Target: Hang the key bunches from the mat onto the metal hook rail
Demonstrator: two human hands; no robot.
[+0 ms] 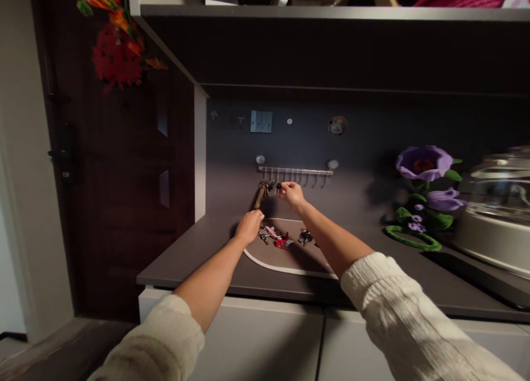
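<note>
My right hand (292, 194) is raised to the hook rail (296, 171) on the back wall, its fingers pinched on a small black-topped key (279, 187) just below the hooks. More keys (267, 186) hang at the rail's left end, along with a brown strap (260, 196). My left hand (249, 226) is curled just under the strap's lower end; whether it grips the strap is hidden. Below, on a brown mat (285, 265) with a pale border, lie a pink key holder (272, 232), a red key holder (284, 241) and a bunch of keys (305, 236).
Purple knitted flowers (425, 163) and a clear-domed appliance (497, 221) stand on the right of the counter (186, 248). A shelf (331, 14) overhangs the work area. Left is a dark door (120, 204) with red and orange flowers (118, 55) near its top.
</note>
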